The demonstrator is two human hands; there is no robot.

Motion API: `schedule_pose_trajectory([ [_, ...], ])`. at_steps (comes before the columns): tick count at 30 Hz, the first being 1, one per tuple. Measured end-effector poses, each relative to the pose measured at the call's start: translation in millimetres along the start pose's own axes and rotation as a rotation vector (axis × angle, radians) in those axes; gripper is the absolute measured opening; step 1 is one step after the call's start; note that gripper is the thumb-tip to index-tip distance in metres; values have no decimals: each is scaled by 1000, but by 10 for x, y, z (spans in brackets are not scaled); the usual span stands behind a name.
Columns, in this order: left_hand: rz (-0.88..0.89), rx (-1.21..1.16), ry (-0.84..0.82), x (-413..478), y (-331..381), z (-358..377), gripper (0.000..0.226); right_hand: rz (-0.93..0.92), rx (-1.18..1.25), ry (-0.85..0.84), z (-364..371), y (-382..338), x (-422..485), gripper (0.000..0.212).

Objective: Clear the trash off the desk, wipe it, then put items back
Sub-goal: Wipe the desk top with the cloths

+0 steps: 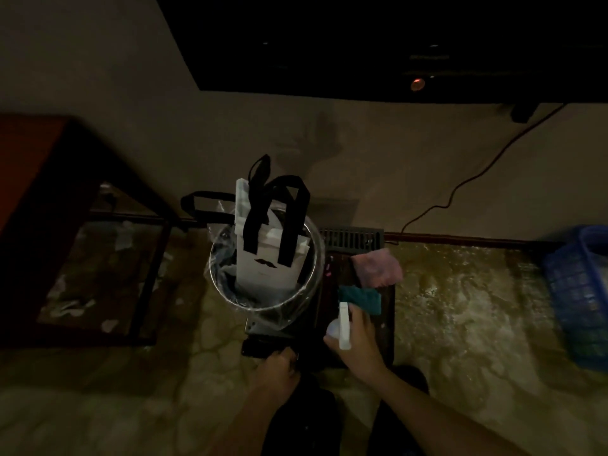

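Risk: right hand [355,343] grips spray bottle [344,324] over the counter's [386,327] near edge, left hand [279,366] grips a dark item [258,349], so in this gloom I could clip the overstuffed bin [263,307] just left.

Legible text: none, frame too dim.
White paper bag [263,273] carries a black moustache emblem [269,262] with a faint mark beneath (too small to read); dark unit [329,44] at top shows a pale label strip [429,56], blurred, unreadable.
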State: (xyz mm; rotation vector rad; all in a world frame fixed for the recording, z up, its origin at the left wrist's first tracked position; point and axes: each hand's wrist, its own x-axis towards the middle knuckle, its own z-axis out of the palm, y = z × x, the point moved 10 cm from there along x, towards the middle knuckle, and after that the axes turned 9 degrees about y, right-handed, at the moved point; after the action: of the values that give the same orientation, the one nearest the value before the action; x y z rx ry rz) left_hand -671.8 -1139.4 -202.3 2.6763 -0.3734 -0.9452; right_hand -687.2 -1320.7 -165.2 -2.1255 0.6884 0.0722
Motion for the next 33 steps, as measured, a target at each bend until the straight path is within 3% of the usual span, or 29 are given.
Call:
schedule_pose_trajectory([
  [10, -258, -280, 149, -86, 322, -57, 31, -79, 0, -594, 184, 280, 116, 112],
  [14, -436, -247, 206, -440, 526, 19, 33, -164, -80, -736, -51, 335, 179, 100],
  [18, -543, -315, 284, -695, 816, 240, 36, -192, -134, -726, -528, 568, 320, 75],
  [24, -488, -313, 331, -839, 1541, 470, 34, -212, -187, -586, -1171, 970, 623, 32],
  [30, -298, -369, 338, -188, 1902, 582, 58, -277, -153, -399, -1550, 1011, 1055, 29],
  [33, -331, -344, 396, 283, 1923, 567, 73, -316, -118, -458, -1411, 890, 1370, 30],
])
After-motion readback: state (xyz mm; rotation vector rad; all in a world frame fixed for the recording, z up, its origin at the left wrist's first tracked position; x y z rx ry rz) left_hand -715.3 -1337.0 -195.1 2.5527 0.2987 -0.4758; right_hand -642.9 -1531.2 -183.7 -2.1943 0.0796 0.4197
